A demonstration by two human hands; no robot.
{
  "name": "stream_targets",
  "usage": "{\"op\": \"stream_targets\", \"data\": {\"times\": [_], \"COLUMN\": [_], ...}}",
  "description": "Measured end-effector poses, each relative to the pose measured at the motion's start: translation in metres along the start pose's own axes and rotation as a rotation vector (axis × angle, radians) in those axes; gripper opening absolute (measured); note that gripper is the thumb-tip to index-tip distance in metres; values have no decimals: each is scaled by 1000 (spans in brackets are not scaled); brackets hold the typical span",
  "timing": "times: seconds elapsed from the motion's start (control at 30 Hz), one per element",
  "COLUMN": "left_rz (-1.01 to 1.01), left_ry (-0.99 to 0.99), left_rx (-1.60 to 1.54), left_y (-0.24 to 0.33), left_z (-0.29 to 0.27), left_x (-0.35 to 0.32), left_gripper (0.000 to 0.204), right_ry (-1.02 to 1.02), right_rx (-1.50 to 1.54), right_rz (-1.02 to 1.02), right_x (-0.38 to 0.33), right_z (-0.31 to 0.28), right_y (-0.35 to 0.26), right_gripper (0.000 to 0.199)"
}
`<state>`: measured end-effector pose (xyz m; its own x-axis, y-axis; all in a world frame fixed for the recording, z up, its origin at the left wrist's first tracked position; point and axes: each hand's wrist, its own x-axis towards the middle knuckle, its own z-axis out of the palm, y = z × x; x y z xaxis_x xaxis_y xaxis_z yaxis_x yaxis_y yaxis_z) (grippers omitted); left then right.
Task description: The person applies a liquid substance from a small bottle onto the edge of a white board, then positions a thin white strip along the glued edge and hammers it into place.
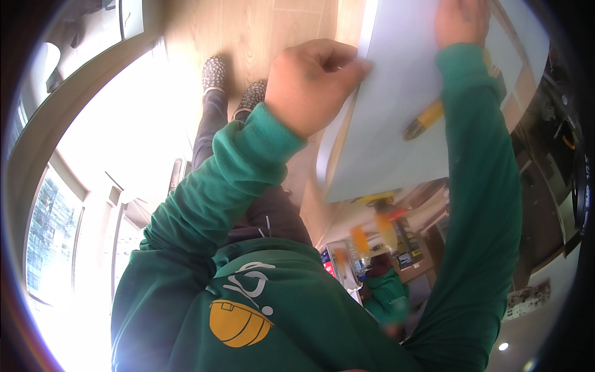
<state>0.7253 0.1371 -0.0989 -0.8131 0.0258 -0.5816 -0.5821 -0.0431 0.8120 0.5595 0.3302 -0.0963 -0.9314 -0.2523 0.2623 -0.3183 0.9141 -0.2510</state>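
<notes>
My left hand (313,84) is at the near left edge of a white board (396,93) with a wood-coloured rim. Its fingers are curled and the thumb presses toward them beside that edge. What lies in the pinch is too small to make out. Up at the top of the view, my right hand (462,25) rests on or just over the board's surface, its fingers mostly cut off by the frame. A yellow tool with a dark tip (424,121) lies on the board, partly behind my right forearm. A pale strip (323,152) runs along the board's left side.
Below the board's lower edge are blurred orange and yellow items (375,232) and a person in a green top (385,296). Wooden flooring (248,31) stretches under my patterned shoes (214,74). Bright windows (52,229) stand at the left, dark cluttered things at the far right.
</notes>
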Motion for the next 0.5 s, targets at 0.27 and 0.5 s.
{"op": "stream_targets", "data": {"times": [0.27, 0.5], "left_rz": [-16, -40], "left_ry": [10, -8], "left_rx": [57, 49], "left_y": [6, 11], "left_z": [1, -1], "left_x": [1, -4], "left_gripper": [33, 34], "right_ry": [-12, -19], "right_rx": [5, 2], "right_rz": [8, 20], "right_x": [1, 2], "right_z": [0, -1], "right_y": [0, 0], "right_gripper": [47, 47]}}
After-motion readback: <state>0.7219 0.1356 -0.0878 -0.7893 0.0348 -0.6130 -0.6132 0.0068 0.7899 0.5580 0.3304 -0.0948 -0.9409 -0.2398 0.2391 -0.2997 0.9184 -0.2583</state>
